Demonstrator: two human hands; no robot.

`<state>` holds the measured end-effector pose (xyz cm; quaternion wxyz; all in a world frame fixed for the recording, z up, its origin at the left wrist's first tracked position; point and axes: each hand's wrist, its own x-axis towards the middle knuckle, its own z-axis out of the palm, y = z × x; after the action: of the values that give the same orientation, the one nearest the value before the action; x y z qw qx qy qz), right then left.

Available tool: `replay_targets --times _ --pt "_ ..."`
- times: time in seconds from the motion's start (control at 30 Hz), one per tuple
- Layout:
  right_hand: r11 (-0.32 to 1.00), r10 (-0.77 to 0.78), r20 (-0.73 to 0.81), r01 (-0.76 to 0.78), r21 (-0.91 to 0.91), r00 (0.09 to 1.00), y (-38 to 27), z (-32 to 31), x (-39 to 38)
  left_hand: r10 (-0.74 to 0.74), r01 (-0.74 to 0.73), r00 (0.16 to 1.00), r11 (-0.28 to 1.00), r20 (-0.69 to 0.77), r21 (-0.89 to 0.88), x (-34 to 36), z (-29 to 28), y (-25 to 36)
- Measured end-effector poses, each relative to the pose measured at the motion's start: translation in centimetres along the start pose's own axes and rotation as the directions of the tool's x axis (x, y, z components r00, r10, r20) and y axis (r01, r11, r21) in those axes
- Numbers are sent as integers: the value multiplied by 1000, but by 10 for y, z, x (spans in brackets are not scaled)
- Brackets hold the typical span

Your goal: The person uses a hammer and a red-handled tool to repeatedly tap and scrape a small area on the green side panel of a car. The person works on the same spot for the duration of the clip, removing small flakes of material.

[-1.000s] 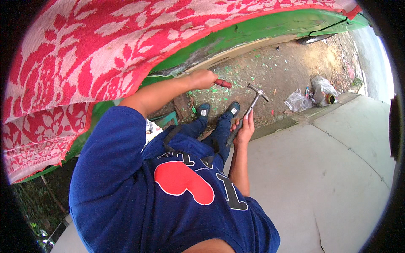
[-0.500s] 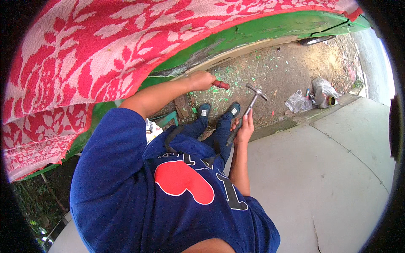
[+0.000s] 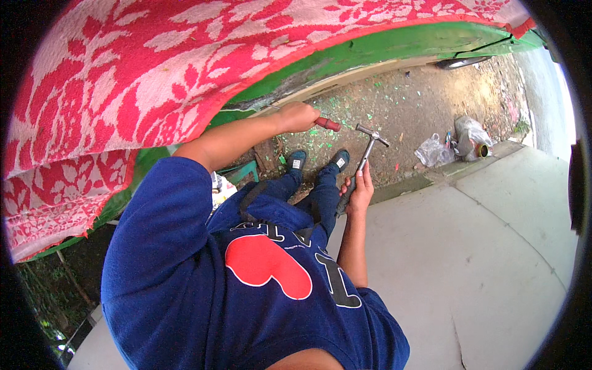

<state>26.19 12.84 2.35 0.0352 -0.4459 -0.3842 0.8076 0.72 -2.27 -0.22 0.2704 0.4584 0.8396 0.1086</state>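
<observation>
My left hand (image 3: 297, 117) is closed around a screwdriver-like tool with a red handle (image 3: 328, 124); the handle's butt sticks out to the right. Its thin shaft points left to the lower edge of the green vehicle body (image 3: 296, 73), where paint is chipped and cracked. Whether the tip touches the metal cannot be made out. In my right hand (image 3: 361, 192) is a hammer (image 3: 369, 150) with a metal shaft and dark grip, gripped low. The hammer head stands a short gap to the right of the red handle's butt.
A red and pink leaf-patterned towel (image 3: 148, 68) drapes over the vehicle. Green paint flakes lie on the dirt ground (image 3: 394, 105) around my shoes. Plastic bags (image 3: 472, 135) with a can sit farther right, beside a concrete slab (image 3: 456, 246). A wheel (image 3: 464, 62) shows at the far right.
The hammer head has turned and shifted slightly left, closer to the red handle. My left hand and its tool have moved slightly right.
</observation>
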Motion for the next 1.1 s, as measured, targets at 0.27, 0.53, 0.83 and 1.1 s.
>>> replay_targets --times 0.27,0.53,0.83,1.1 --pt "1000 -15 18 15 7 1000 6 1 1 21 -21 1000 999 2 26 3 2 -3" --pt "1000 20 31 -20 -16 999 9 10 -4 14 -13 1000 999 -6 41 5 -6 -1" --pt "990 -140 33 138 37 990 1 15 0 30 -29 999 1000 -44 8 2 -1 -5" --pt "995 -80 88 86 -59 993 14 35 -2 42 -41 998 999 -53 27 -4 -7 -2"
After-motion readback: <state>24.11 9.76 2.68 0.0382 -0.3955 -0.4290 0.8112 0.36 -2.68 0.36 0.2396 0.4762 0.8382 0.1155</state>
